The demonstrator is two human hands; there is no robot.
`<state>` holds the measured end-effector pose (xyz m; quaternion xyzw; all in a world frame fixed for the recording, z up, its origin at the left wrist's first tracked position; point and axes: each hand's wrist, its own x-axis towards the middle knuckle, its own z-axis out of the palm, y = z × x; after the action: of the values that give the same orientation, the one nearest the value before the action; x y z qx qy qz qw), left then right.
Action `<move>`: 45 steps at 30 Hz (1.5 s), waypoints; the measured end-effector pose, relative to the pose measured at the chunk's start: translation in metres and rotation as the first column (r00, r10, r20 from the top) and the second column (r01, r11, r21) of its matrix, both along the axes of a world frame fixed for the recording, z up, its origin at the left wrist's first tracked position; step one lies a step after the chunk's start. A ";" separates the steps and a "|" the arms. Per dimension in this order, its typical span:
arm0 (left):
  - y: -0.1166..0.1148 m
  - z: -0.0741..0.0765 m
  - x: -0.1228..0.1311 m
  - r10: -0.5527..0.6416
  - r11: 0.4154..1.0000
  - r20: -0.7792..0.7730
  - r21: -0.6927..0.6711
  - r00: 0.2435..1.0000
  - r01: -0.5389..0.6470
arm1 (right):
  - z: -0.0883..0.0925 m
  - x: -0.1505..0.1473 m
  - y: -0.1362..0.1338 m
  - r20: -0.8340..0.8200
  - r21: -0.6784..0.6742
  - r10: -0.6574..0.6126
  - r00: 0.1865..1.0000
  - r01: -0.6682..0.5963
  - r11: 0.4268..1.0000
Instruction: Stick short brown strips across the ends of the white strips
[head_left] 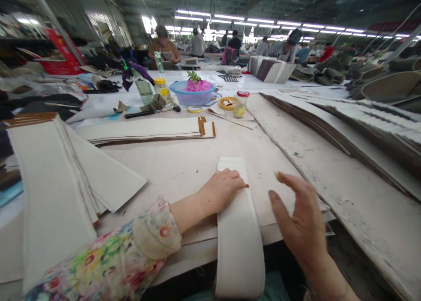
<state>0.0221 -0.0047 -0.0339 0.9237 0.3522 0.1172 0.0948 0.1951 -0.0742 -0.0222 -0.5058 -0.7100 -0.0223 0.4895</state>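
Observation:
A long white strip of material [239, 248] runs from the table top over its near edge, where it bends down toward my lap. My left hand [222, 189] lies across the strip near its far end, fingers curled over the right edge and holding it against the table. To the right of the strip my right hand [297, 213] hovers with thumb and forefinger spread, touching nothing; its fingers are slightly blurred. Beyond my left hand lies a stack of white strips with brown ends [148, 130]. Larger white panels [54, 169] fan out at the left.
Toward the back stand a blue basin [180, 88], a red-lidded jar [241, 106], a yellow-lidded jar [162, 90], a yellow dish [226, 107] and a black-handled brush [148, 113]. Stacked sheets [345, 134] cover the right side. Several people work farther off.

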 end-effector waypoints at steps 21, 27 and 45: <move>0.006 0.004 -0.039 0.120 0.959 0.187 -0.276 0.975 -0.065 | -0.033 -0.026 0.037 0.374 -0.408 0.269 0.887 -0.103 0.907; 0.004 0.003 -0.038 0.098 0.968 0.182 -0.246 0.978 -0.052 | -0.027 -0.027 0.041 0.375 -0.424 0.323 0.869 -0.149 0.893; -0.032 -0.008 -0.052 0.083 0.997 -0.024 0.009 0.996 -0.083 | -0.020 -0.037 0.025 0.517 -0.306 0.280 0.809 -0.132 0.943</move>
<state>-0.0299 -0.0365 -0.0419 0.9100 0.3909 0.1111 0.0821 0.1578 -0.0487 -0.0424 -0.4556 -0.8686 -0.0224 0.1934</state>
